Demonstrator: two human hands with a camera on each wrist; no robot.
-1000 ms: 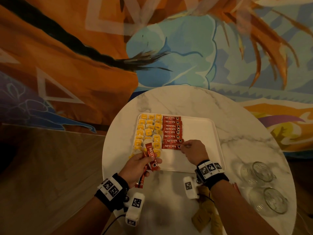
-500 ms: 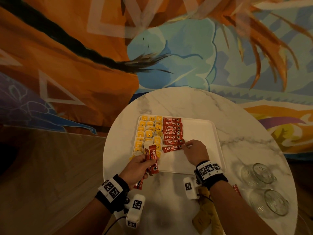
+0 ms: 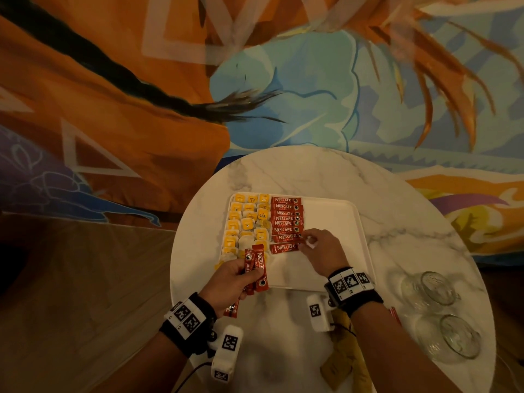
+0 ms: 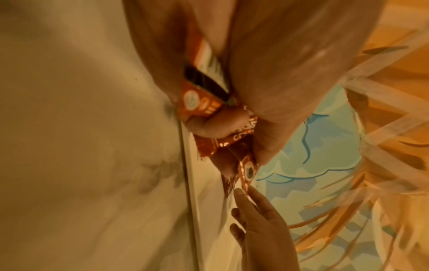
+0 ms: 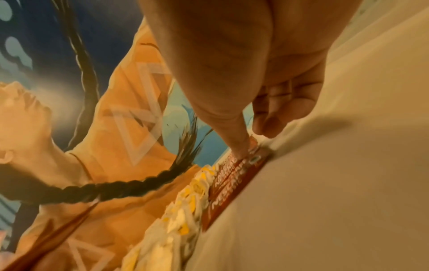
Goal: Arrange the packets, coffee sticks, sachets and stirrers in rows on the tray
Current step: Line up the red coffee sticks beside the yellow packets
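A: surface and room?
B: round white marble desk [image 3: 312,171], white rectangular tray [image 3: 334,222] on it. Painted mural [image 3: 255,66] behind, orange and blue. Wood floor [image 3: 71,279] at left

A: counts?
B: eight red coffee sticks [image 3: 286,219] laid in one column on the tray, middle-left. Yellow and white sachets [image 3: 246,222] in three columns left of them, touching; exact number can't be told, they overlap. Two clear glasses [image 3: 445,310] on the desk at right, well apart from the tray. Some brown packets [image 3: 343,361] on the desk near edge, partly under the right forearm, count unclear

A: orientation?
B: each laid stick has its long axis left-right, across the tray, print readable from the near side. Nearest stick [image 3: 283,248] sits a bit apart from the seven above, slightly tilted

A: hands?
B: left hand [image 3: 229,282] has its fingers wrapped round a bunch of sticks [image 3: 256,268] over the tray's near-left edge, long axis pointing away from the person; at least three, rest hidden. Right hand [image 3: 323,248] is on the tray, fingertips [image 5: 241,148] pinching the right ends of the two nearest laid sticks, other fingers curled
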